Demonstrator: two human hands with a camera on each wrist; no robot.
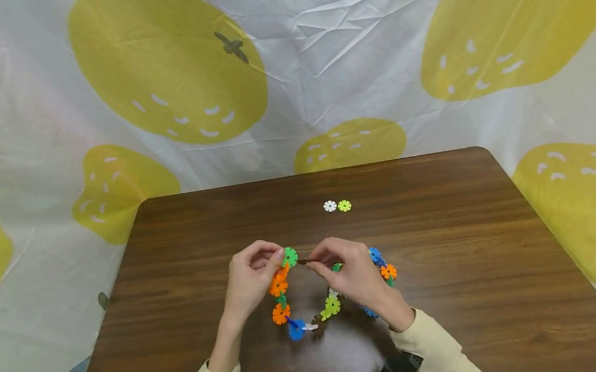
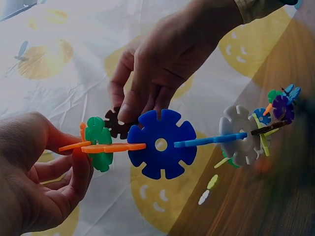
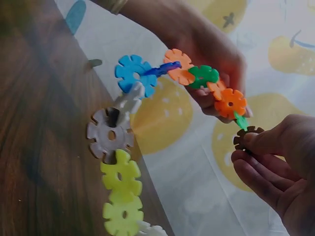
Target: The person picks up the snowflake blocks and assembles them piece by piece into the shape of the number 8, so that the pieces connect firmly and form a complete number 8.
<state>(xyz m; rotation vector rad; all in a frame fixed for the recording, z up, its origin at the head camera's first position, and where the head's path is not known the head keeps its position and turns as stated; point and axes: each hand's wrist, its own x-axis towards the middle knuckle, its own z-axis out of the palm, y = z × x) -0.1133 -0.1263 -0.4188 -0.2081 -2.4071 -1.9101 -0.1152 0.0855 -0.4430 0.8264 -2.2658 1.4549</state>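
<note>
A chain of interlocking notched flower discs hangs in a loop between my hands. My left hand [image 1: 251, 275] pinches its end beside a bright green disc [image 1: 290, 257]; which disc lies between the fingers is partly hidden. My right hand [image 1: 353, 271] pinches a brown disc [image 3: 243, 139] between thumb and fingers. Seen edge-on in the head view, the brown disc meets the right edge of the green one. Below the left hand follow orange discs [image 1: 281, 313] and a blue disc [image 1: 296, 329]. Yellow-green discs [image 3: 122, 215] come further along, and the chain passes behind the right hand.
A loose white disc [image 1: 330, 206] and a loose yellow-green disc [image 1: 344, 206] lie side by side on the dark wooden table [image 1: 202, 227], beyond the hands. Behind its far edge hangs a white curtain [image 1: 291, 83] with yellow fruit prints.
</note>
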